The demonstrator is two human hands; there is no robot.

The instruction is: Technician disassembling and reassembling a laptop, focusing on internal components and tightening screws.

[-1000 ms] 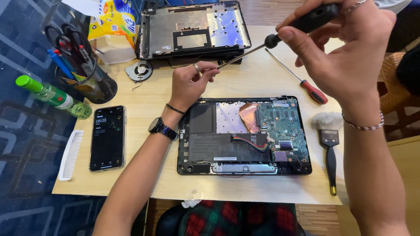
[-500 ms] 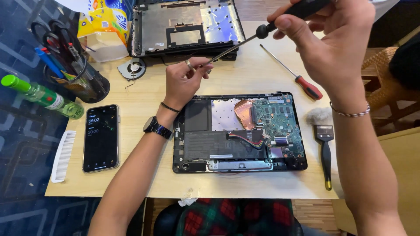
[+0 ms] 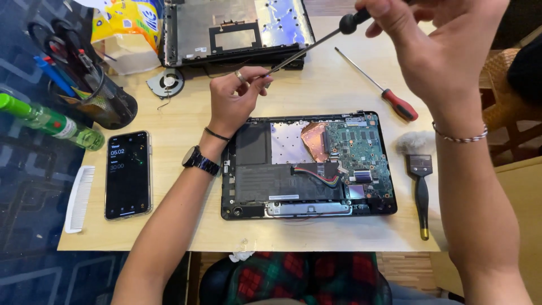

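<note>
Right hand (image 3: 446,51) grips our screwdriver (image 3: 316,45) handle up high; left hand (image 3: 234,99) pinches its tip. Shaft slants down-left between them, above the bench (image 3: 316,90), beyond the laptop (image 3: 307,166).

Your left hand (image 3: 234,99) and right hand (image 3: 446,51) share a long screwdriver (image 3: 307,51) that bars the air above the table (image 3: 180,226) from 10 to 2 o'clock. Beneath it the opened laptop (image 3: 307,166) fills the centre. At 12 the removed back cover (image 3: 237,28) blocks the far edge; a loose fan (image 3: 165,83) sits just beside it. At 9 the phone (image 3: 128,175) lies flat, with bare wood between it and the laptop. At 3 a red-handled screwdriver (image 3: 377,85) and a brush (image 3: 420,186) narrow your way. At 10 a pen holder (image 3: 93,85) stands tall.
</note>
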